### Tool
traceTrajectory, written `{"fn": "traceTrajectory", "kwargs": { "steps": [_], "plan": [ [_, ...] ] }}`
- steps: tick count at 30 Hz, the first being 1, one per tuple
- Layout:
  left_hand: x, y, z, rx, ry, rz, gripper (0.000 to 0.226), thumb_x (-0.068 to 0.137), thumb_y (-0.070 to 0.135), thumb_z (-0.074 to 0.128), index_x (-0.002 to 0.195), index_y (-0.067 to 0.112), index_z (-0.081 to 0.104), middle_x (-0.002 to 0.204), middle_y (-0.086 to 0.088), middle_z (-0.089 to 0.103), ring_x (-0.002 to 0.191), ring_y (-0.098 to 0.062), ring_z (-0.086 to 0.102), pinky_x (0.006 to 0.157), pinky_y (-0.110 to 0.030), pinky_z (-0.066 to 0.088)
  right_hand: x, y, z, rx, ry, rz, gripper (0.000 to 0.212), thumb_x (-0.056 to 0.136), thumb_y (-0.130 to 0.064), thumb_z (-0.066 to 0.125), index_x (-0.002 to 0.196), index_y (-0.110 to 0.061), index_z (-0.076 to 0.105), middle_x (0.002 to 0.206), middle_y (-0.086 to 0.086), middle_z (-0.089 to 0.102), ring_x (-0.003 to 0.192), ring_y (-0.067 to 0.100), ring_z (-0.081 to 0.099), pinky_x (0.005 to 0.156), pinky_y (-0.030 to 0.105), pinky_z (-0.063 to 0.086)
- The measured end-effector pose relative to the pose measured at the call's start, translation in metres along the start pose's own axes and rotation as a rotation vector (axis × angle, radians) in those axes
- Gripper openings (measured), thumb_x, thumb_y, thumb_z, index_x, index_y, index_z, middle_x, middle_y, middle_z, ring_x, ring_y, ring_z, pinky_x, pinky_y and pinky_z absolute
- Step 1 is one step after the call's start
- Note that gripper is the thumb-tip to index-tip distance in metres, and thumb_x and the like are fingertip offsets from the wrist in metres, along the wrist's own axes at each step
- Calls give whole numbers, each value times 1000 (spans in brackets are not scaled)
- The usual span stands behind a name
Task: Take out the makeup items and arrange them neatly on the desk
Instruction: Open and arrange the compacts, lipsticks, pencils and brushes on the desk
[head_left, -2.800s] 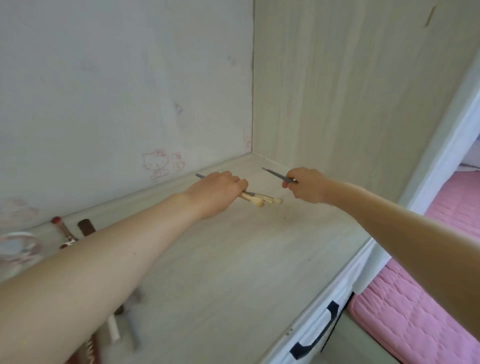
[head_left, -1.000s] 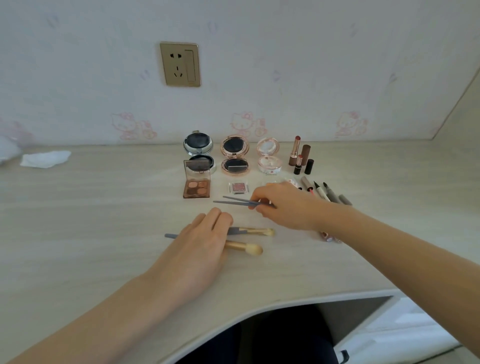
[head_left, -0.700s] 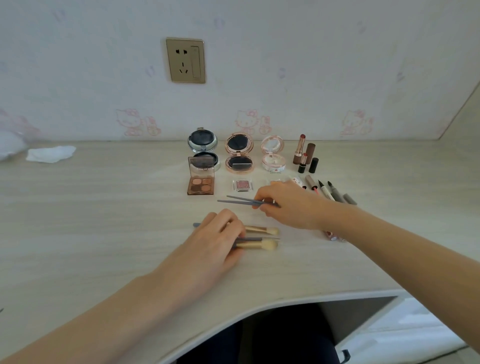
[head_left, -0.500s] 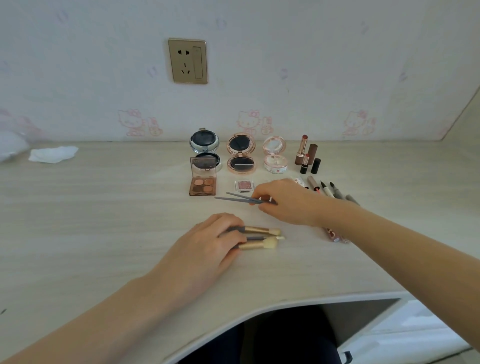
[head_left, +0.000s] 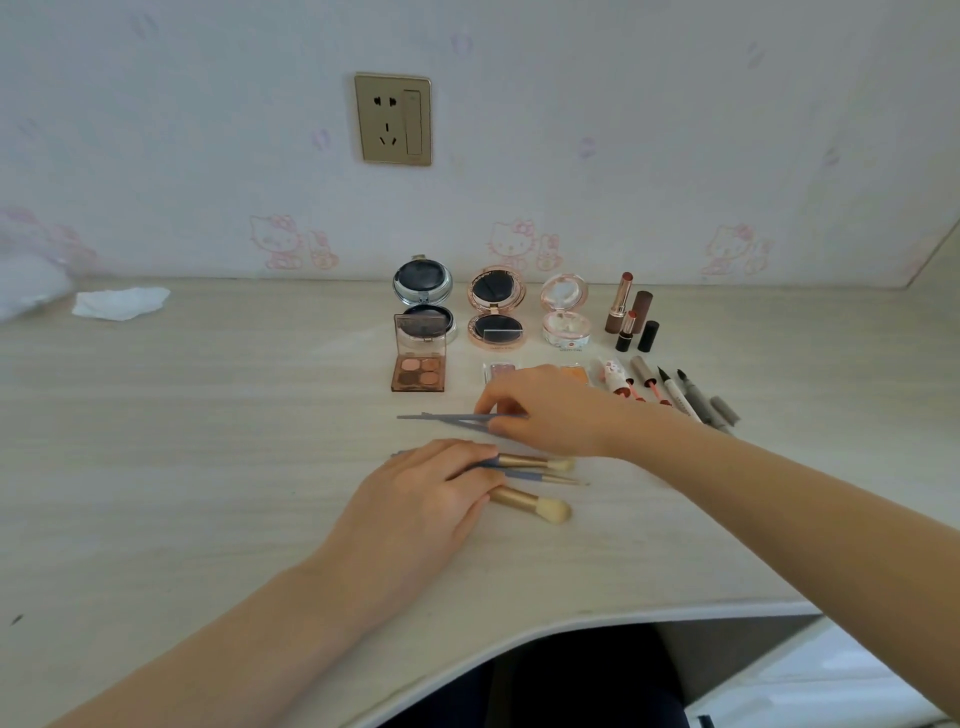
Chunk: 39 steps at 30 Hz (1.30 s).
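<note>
Three brushes (head_left: 530, 480) are pressed to the bench (head_left: 208, 441) by the flat left hand (head_left: 421, 499); two thin brushes (head_left: 447, 419) are pinched by the right hand (head_left: 545, 410).

The left hand (head_left: 421, 499) covers the handles of the three brushes (head_left: 535, 480); only their gold ferrules and tips show to the right of it. The right hand (head_left: 545, 410) hides the near ends of the two thin grey tools (head_left: 447, 419) it pinches (their type cannot be determined). Behind the right hand, two small pans (head_left: 501, 370) are partly covered. To its right, the lower ends of the pens (head_left: 691, 397) pass behind the forearm. Far left of the left hand, a blurred white object (head_left: 28, 283) is cut off by the frame edge.
</note>
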<state>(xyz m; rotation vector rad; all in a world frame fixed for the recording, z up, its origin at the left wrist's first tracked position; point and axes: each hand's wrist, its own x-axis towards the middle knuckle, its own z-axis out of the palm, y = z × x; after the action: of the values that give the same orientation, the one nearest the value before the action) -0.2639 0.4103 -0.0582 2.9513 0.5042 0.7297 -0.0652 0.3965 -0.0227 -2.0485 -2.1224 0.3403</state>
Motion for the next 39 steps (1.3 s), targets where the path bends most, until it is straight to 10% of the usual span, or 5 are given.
{"fn": "traceTrajectory", "kwargs": {
  "steps": [7, 14, 26, 33, 39],
  "plan": [
    [2, 0, 2, 26, 28, -38, 19, 80, 13, 74, 99, 16, 74, 108, 2, 70, 96, -20, 67, 76, -34, 57, -1, 10, 0, 74, 110, 114, 29, 91, -15, 53, 117, -22, 60, 97, -4, 61, 80, 10, 51, 71, 21, 37],
    [2, -4, 6, 3, 11, -62, 22, 85, 15, 68, 107, 16, 72, 114, 3, 67, 106, -19, 63, 84, -37, 55, -2, 3, 3, 20, 116, -1, 23, 88, -12, 57, 107, -19, 67, 91, -8, 60, 80, 5, 48, 66, -6, 30],
    [4, -23, 9, -91, -58, -197, 50, 90, 39, 55, 138, 27, 45, 151, 10, 33, 145, -15, 17, 118, -33, 20, -62, -4, 17, -223, 333, 130, 33, 100, -30, 39, 126, -17, 54, 120, 2, 58, 110, 22, 55, 87, 34, 48],
    [9, -29, 14, -125, -207, -248, 47, 99, 39, 38, 146, 34, 31, 155, 14, 22, 146, -12, 11, 116, -23, 3, -96, -20, 41, -261, 217, 303, 73, 96, -56, 21, 150, -7, 17, 155, 6, 27, 144, 15, 19, 115, 28, 19],
    [15, -25, 21, -55, -241, -282, 46, 103, 25, 31, 149, 29, 26, 157, 9, 19, 145, -19, 11, 118, -31, 6, -84, -16, 44, -273, 90, 304, 64, 103, -41, 18, 150, 0, 4, 159, 17, 7, 148, 25, 2, 119, 32, 0]
  ]
}}
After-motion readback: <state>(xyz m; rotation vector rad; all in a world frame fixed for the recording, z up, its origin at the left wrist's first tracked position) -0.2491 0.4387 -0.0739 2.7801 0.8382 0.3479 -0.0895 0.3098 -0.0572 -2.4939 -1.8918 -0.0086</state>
